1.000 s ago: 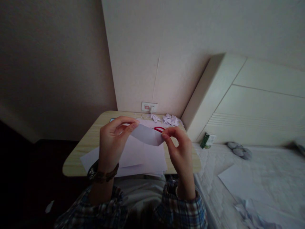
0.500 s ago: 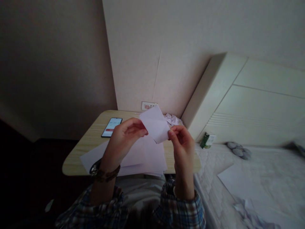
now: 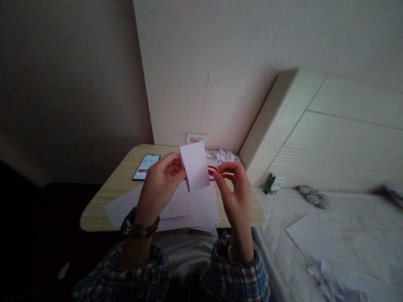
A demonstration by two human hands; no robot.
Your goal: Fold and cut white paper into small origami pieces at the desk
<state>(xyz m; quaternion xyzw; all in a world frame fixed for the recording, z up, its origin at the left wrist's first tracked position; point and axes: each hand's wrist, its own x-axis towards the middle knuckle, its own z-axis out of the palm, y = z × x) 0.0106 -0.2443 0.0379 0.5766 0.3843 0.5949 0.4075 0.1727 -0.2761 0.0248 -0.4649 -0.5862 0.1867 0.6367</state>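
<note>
A small folded piece of white paper (image 3: 195,167) stands upright, tilted, above the table. My left hand (image 3: 165,176) pinches its left edge between thumb and fingers. My right hand (image 3: 234,180) is just right of the paper, apart from it, with curled thumb and forefinger slightly apart and nothing visible between them. Between the paper and my right fingertips shows a red looped shape (image 3: 211,173); I cannot make out what it is. Larger white sheets (image 3: 203,207) lie under my hands on the wooden table (image 3: 103,201).
A lit phone (image 3: 145,165) lies at the table's back left. Crumpled paper scraps (image 3: 227,156) are at the back right, below a wall socket (image 3: 197,138). On the bed at right are a green and white box (image 3: 273,184), a grey cushioned item (image 3: 314,197) and loose paper (image 3: 315,235).
The small paper has turned more upright and shifted left. My right hand has let go of its right edge, and the red shape has come into view behind.
</note>
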